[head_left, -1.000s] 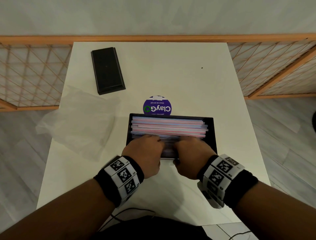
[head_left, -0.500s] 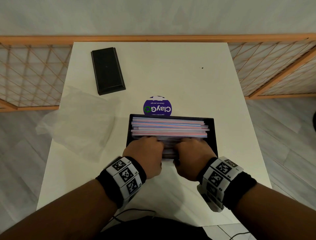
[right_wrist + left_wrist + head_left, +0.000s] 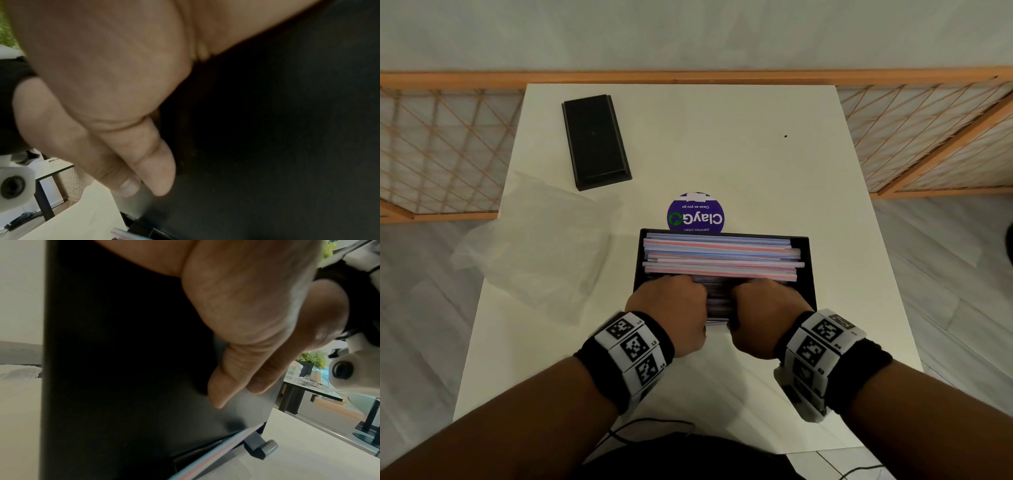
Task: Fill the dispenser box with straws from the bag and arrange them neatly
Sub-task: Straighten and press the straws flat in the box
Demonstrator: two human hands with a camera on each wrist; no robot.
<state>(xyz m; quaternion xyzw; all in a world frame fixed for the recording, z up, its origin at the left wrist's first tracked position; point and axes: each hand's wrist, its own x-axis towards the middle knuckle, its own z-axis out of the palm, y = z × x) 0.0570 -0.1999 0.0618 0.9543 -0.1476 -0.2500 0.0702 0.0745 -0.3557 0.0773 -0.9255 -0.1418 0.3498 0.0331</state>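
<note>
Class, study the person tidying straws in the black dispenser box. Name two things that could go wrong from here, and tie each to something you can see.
1. Several straws lie uneven, ends jutting toward the box's right wall; pressing could bend or jam them.
2. The left hand and right hand both bear on the dispenser box at its near edge, so it might tip or slide toward the person.

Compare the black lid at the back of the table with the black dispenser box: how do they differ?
The lid lies untouched at the far left; both hands rest on the dispenser box, near the front. The lid looks flat and bare; the box holds striped straws. Both are black rectangles.
</note>
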